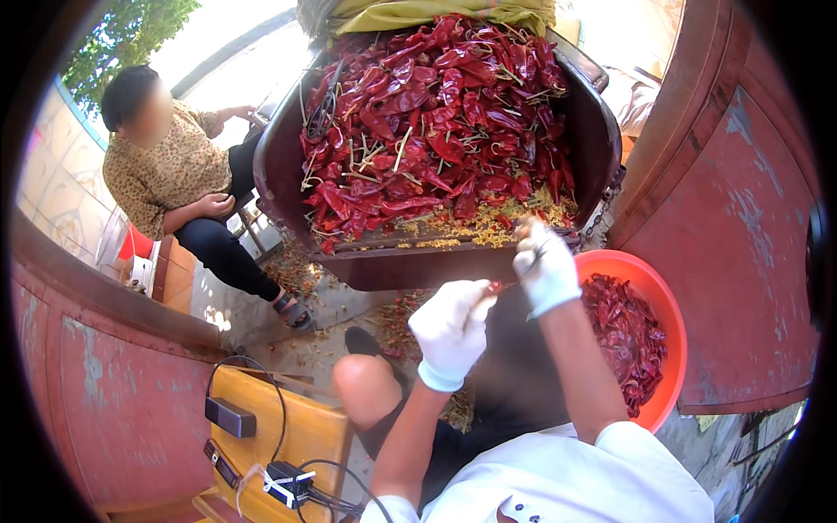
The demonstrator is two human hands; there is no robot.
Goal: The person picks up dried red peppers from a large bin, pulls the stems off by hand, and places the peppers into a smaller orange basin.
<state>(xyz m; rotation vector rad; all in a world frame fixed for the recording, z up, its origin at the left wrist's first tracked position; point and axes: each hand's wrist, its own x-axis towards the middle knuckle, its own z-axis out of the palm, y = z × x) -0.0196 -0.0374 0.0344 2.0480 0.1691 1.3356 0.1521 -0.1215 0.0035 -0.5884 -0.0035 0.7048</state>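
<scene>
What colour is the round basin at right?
The basin is orange-red, clearest in the head view.

Wide head-worn view; steeply downward

Room above tub (671, 347) (cart (401, 269) ahead)

Your white gloves (449, 336) look like matt, soft cloth. Ahead of you, the red peppers (418, 100) are glossy and wrinkled, the cart (397, 272) looks like dull metal, and the far yellow sack (436, 12) is creased fabric. On your right, the orange tub (673, 340) is smooth plastic, the door (741, 253) flaking paint. Near left, your counter (321, 423) is smooth wood.
</scene>
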